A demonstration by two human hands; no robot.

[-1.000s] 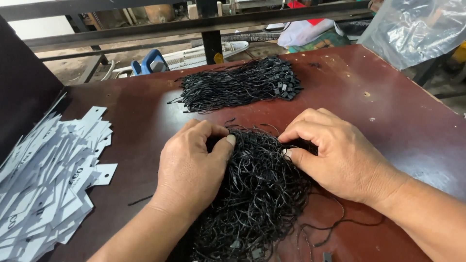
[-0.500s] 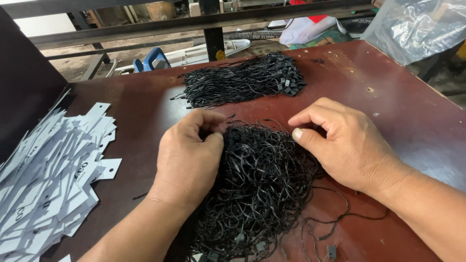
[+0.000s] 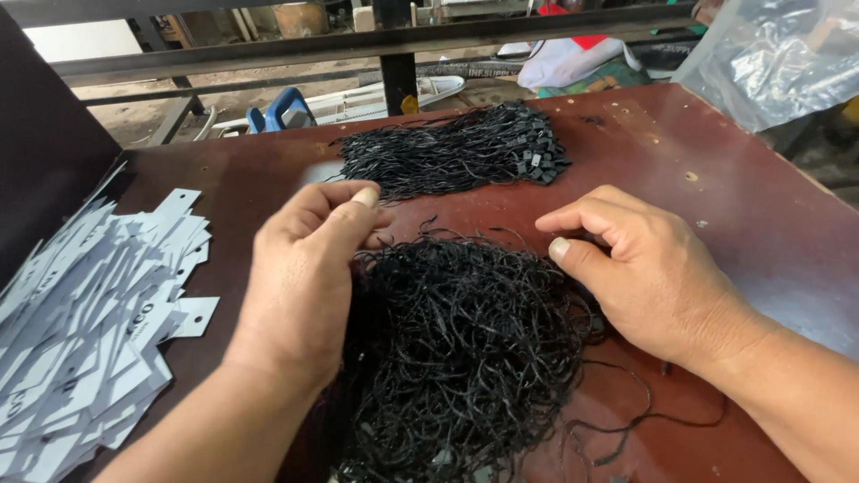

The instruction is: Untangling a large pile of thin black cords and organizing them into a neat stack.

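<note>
A loose, tangled pile of black string loops [image 3: 465, 349] lies on the dark red table [image 3: 734, 197] right in front of me. My left hand [image 3: 309, 277] rests on the pile's left edge, fingers curled and thumb pressed to the forefinger in a pinch at the pile's far left corner. My right hand [image 3: 644, 277] sits at the pile's right edge, thumb and curled fingers closed over a few strings there. A second, neater bundle of black strings with small black tags [image 3: 456, 152] lies farther back, apart from both hands.
A heap of white paper tags [image 3: 89, 322] covers the table's left side beside a dark upright panel [image 3: 45, 152]. A clear plastic bag [image 3: 778, 54] sits at the far right corner. A metal rail [image 3: 394, 40] runs behind the table.
Both hands have drawn apart from the middle of the tangled pile to its left and right edges, uncovering more of the strings between them.
</note>
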